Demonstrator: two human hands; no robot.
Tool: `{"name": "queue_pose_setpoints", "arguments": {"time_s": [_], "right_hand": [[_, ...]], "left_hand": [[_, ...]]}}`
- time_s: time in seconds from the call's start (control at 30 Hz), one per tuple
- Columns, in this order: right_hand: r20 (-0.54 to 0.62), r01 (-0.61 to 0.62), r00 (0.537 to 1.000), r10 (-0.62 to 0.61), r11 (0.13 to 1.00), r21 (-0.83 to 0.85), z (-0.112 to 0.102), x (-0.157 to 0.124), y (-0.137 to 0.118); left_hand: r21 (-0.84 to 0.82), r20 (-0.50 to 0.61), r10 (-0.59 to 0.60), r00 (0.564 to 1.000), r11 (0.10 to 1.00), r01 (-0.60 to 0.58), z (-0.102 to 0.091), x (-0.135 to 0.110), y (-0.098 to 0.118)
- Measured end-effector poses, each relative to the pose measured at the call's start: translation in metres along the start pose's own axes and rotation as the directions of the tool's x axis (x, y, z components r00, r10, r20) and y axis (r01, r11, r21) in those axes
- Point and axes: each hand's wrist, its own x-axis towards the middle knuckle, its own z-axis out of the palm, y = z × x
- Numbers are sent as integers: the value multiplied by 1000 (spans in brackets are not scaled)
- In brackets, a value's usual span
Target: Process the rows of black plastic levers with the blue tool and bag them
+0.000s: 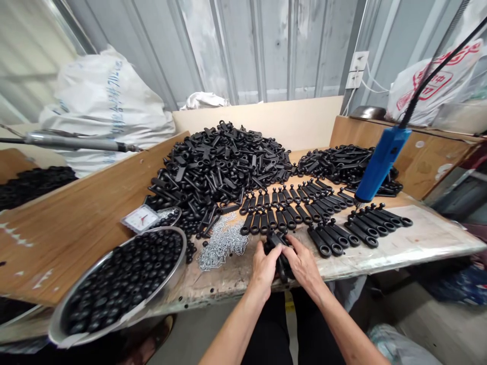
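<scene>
At the front edge of the table, my left hand (263,266) and my right hand (303,263) close round a small bunch of black plastic arms (279,241). My thumbs meet on top of the bunch, and my fingers partly hide the pieces. Just beyond my hands lie rows of similar ring-ended arms (287,217) with ball tips. To their right, more such arms (329,241) lie side by side. A pile of small silver screws (224,246) spreads left of my left hand.
A large heap of black arms (224,162) stands behind, with a smaller heap (342,165) at right. A metal bowl of black balls (125,279) sits at left, near a small clock (141,219). A blue electric screwdriver (381,165) hangs at right; a grey tool (76,142) juts in from the left.
</scene>
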Motion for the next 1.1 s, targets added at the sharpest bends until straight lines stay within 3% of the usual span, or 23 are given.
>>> {"name": "queue_pose_setpoints", "arguments": {"time_s": [0.23,0.37,0.5,0.57,0.63,0.67,0.73,0.77,0.83,0.9,0.93,1.0,1.1], "right_hand": [[-37,20,999,-13,982,189,13,-1,-5],[-127,63,992,-25,952,299,13,-29,-17],[-275,283,940,-199,908,309,-14,-72,-17],[-339,321,916,-217,900,294,-34,-100,-5],[-385,250,915,-123,921,300,-55,-136,15],[-390,165,921,-29,933,320,-66,-155,26],[-376,-73,894,242,908,412,-83,-193,51],[-364,-194,844,394,857,478,-89,-212,63],[-355,-346,677,644,705,619,-98,-247,86],[-354,-361,503,789,564,743,-102,-278,105],[-338,-333,445,829,504,797,-101,-291,115],[-303,-268,387,871,421,867,-98,-313,137],[-340,-316,331,880,443,839,-96,-328,181]], "left_hand": [[-128,39,84,996,989,-78,-1,4,-3],[-161,12,64,998,985,-61,1,-23,-5],[-125,-36,64,997,990,-68,9,-64,-11],[-9,41,23,999,1000,-23,20,-83,-23],[135,203,-43,978,991,15,39,-101,-40],[189,303,-83,949,982,25,51,-110,-51],[262,522,-187,832,964,53,82,-126,-73],[302,619,-251,744,951,69,99,-133,-85],[401,740,-376,558,912,83,131,-149,-110],[511,766,-494,412,856,78,160,-165,-136],[564,755,-550,356,823,76,172,-173,-149],[669,707,-660,253,741,62,192,-185,-176],[788,612,-780,129,616,-9,220,-190,-209]]}}
